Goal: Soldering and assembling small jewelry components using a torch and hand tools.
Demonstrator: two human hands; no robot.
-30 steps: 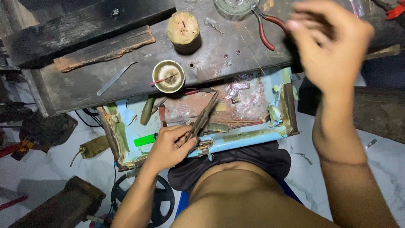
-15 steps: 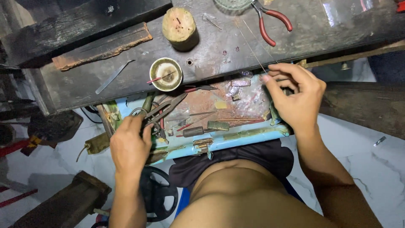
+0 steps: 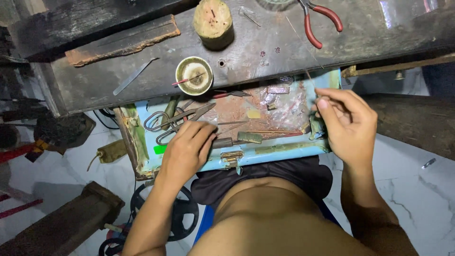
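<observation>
Blue tray point(image 3: 284, 152): my left hand point(image 3: 186, 150) rests beside shears point(image 3: 177, 118); my right hand point(image 3: 348, 124) pinches thin wire point(image 3: 303, 61).

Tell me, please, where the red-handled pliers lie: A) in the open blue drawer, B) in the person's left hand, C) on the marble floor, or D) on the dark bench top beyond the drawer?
D: the red-handled pliers rest on the dark bench top, beyond the blue drawer, away from both hands.

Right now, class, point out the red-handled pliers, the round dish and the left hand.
red-handled pliers point(image 3: 327, 14): head view, on a red handle.
round dish point(image 3: 194, 76): head view, on its inside.
left hand point(image 3: 186, 150): head view, on its back.
</observation>
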